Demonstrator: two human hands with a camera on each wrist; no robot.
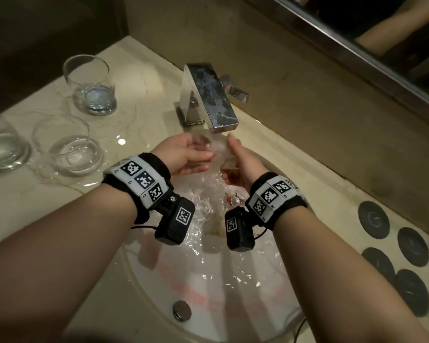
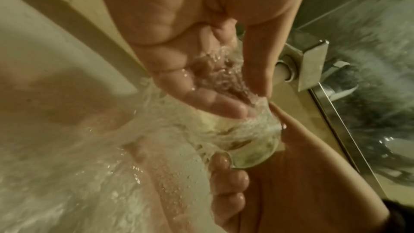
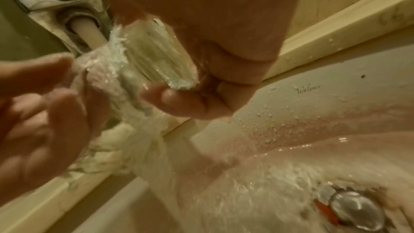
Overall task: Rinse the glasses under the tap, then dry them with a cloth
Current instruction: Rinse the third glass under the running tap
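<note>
- Head view, item one: my right hand [image 1: 243, 164] grasps a clear glass [image 1: 227, 159], fingers [image 3: 179, 100] curled round its wall, holding it tilted in the water stream just under the tap [image 1: 208, 95] spout and over the sink [image 1: 159, 263].
- Left wrist view: the same glass [image 2: 253, 150] shows its thick round base against my right palm, water running over its side; my right hand [image 2: 268, 174] wraps it from below.
- My left hand [image 1: 186, 154] lies released, palm up, fingers [image 2: 201, 95] loosely spread, fingertips at the glass mouth and in the stream; whether they press the rim I cannot tell.
- Right wrist view: glass [image 3: 156, 59] blurred by running water, left hand [image 3: 40, 112] beside it, also blurred.
- Three more clear glasses stand upright on the marble surface [image 1: 139, 78] left of the sink: a rear glass [image 1: 89, 85], a middle glass [image 1: 70, 144], and an edge glass [image 1: 0, 142] cut by the frame.
- Water is pooled on the surface around the middle glass.
- Sink drain plug [image 1: 181, 310] sits near my body; water sheets across the basin.
- Dark round coasters [image 1: 391, 243], five or so, lie on the surface right of the sink.
- Mirror [image 1: 382, 33] runs along the wall behind the tap.
- Black wrist straps with square printed markers sit on both forearms.
</note>
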